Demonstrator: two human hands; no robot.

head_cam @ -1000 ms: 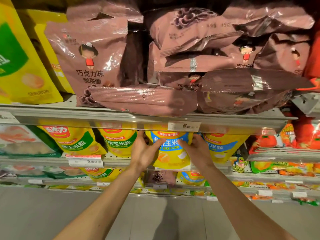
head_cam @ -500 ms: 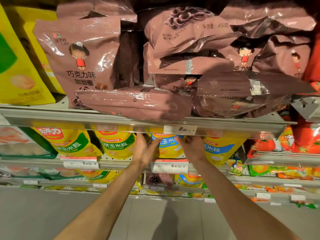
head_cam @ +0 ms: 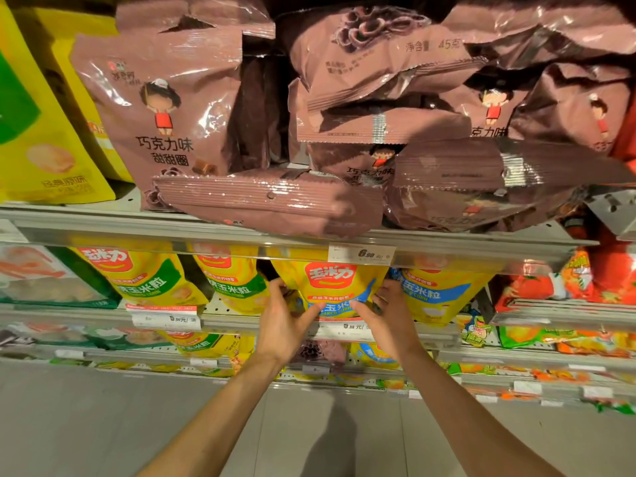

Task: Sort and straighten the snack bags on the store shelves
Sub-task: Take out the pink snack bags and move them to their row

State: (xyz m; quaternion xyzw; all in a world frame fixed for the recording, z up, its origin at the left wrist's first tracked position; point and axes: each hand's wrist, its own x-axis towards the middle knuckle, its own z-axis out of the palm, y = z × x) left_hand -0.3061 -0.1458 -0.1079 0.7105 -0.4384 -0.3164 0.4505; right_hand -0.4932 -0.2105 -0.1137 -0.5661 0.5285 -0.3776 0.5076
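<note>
A yellow corn snack bag with a blue band (head_cam: 332, 285) stands upright on the second shelf, just under the upper shelf's rail. My left hand (head_cam: 284, 320) grips its left edge and my right hand (head_cam: 390, 316) grips its right edge, thumbs on the front. More yellow corn bags stand beside it: green-banded ones (head_cam: 148, 282) to the left, a blue-banded one (head_cam: 444, 292) to the right. On the shelf above, brown chocolate ring bags lie in a jumble; one (head_cam: 275, 201) lies flat across the front edge, another (head_cam: 161, 111) stands upright.
The upper shelf rail (head_cam: 137, 232) carries a price tag (head_cam: 363, 253) right above my hands. Big yellow bags (head_cam: 41, 139) fill the far left, red and orange bags (head_cam: 592, 277) the right. Lower shelves hold more snacks; grey floor below.
The blue-banded bag has come forward and up from behind the shelf rail, so its logo now shows. Both hands stayed at its sides and shifted slightly lower.
</note>
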